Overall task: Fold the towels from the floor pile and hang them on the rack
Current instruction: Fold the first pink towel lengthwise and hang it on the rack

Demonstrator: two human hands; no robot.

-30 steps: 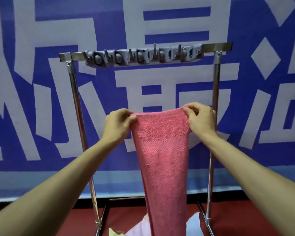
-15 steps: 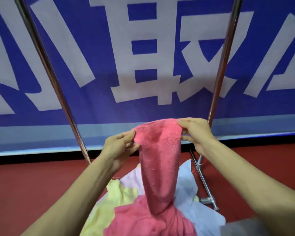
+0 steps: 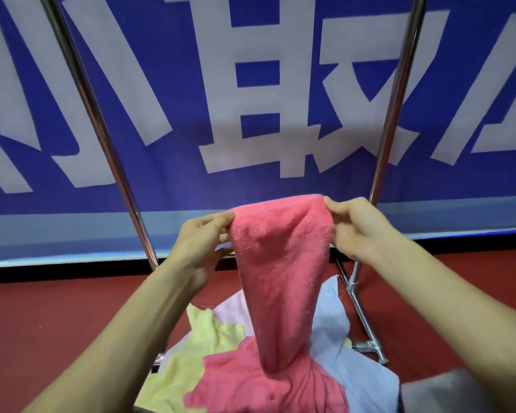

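- The left hand (image 3: 201, 242) pinches one top corner of the pink towel (image 3: 280, 263). The right hand (image 3: 352, 228) pinches the other top corner. Both hands hold the top edge stretched between them.
- A second ago the hands held this towel up high, close under the rack's top bar, and it hung straight down.
- Now the hands are much lower. The top bar is out of view. Only the rack's left pole (image 3: 102, 129), right pole (image 3: 396, 99) and foot (image 3: 367, 332) show.
- The towel's bottom end now touches the pile on the floor (image 3: 42, 323). It runs into a pink heap there. I cannot tell if that heap is the same towel or another one.
- In the last half second very little has moved. The grip is the same.
- A yellow towel (image 3: 188, 368), a pale blue towel (image 3: 367, 383) and a pale pink one (image 3: 230, 308) lie in the pile, not folded.
- What this means: the pink towel is not on the rack yet. I think the person has let it down to fold it first, not to hang it.
- Next, I think the top edge must meet the bottom edge so the towel gets shorter.
- The loose end could catch on the other towels and drag them up.
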